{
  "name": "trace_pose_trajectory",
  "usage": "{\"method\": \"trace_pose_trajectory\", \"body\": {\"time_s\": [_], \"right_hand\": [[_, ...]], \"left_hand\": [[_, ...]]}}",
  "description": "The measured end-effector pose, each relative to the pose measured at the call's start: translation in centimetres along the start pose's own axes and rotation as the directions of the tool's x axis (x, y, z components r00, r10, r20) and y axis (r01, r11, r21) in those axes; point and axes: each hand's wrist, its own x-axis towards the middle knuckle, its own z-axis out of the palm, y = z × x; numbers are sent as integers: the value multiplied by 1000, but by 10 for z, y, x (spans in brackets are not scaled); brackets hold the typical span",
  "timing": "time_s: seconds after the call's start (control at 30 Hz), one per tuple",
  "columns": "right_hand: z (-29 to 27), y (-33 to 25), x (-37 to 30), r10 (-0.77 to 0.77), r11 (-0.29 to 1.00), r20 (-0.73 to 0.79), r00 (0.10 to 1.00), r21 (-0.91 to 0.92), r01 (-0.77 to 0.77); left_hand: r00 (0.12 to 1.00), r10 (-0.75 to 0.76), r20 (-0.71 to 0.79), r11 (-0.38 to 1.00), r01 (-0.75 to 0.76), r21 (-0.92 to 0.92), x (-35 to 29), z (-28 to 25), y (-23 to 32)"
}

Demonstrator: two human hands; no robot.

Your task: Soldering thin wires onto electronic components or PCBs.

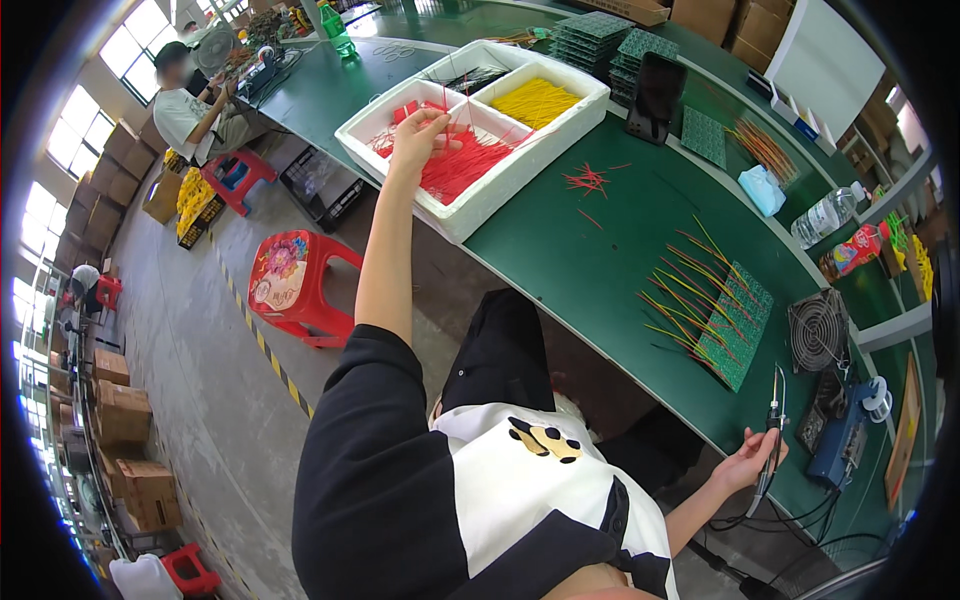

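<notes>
My left hand [425, 138] is over the white foam box [475, 215], above a heap of cut red wires [470, 168]. Its thumb and forefinger are pinched together, and a thin red wire seems to stand up from them. Beside that heap, other compartments hold yellow wires [535, 103] and black wires [478, 80]. Low on the right, my right hand [752, 460] grips a soldering iron [773, 425], its tip pointing up. Nearby on the green table lies a green circuit board panel [742, 335], with red and yellow wires standing out from it.
Loose red wires [586, 180] lie mid-table. A black phone [656, 98] leans by stacked boards [590, 45]. A fan [818, 330] and a blue soldering station [842, 440] stand at right, near a water bottle [828, 215]. A red stool [300, 285] is left; a person [190, 115] sits beyond.
</notes>
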Motion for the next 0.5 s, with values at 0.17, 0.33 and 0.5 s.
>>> {"method": "trace_pose_trajectory", "body": {"time_s": [0.17, 0.33, 0.5], "right_hand": [[0, 2, 0, 2, 1000, 2, 1000, 12, -2], [3, 0, -1, -3, 1000, -17, 1000, 23, 3], [3, 0, -1, -5, 1000, -22, 1000, 14, 6]], "left_hand": [[1000, 2, 10, 1000, -2, 11, -4, -1, 3], [999, -22, 35, 997, 20, 69, -5, -4, 4], [999, -18, 36, 999, 16, 50, -5, -2, 4]]}}
